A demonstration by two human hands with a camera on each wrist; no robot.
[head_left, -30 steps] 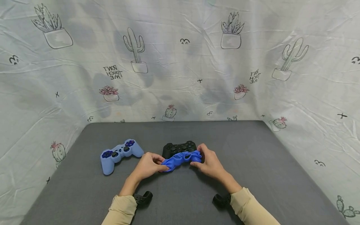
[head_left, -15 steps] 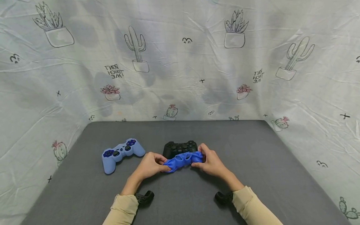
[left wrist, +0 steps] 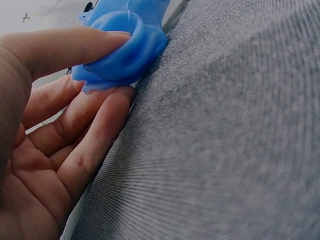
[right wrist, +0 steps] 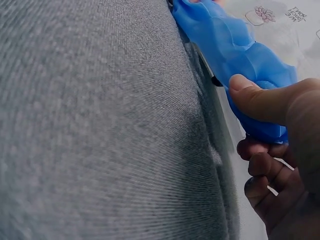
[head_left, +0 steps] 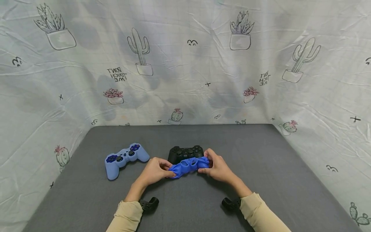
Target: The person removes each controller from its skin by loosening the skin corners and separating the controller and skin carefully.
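Observation:
A crumpled blue silicone controller cover [head_left: 189, 166] is stretched between both hands just above the grey table [head_left: 261, 161]. My left hand [head_left: 155, 170] pinches its left end [left wrist: 120, 50] between thumb and fingers. My right hand [head_left: 218, 167] pinches its right end [right wrist: 250, 65]. Right behind the cover lies a bare black gamepad [head_left: 185, 152], partly hidden by it. A second gamepad in a light blue cover [head_left: 124, 158] lies to the left, clear of both hands.
Cactus-print cloth [head_left: 185, 64] walls off the table's back and both sides. Black wrist cameras [head_left: 148, 204] [head_left: 231, 204] sit under my beige sleeves. Grey tabletop [right wrist: 100, 125] fills most of both wrist views.
Hardly anything has moved. Both hands keep hold of the blue cover in front of the black gamepad; the cover has shifted slightly.

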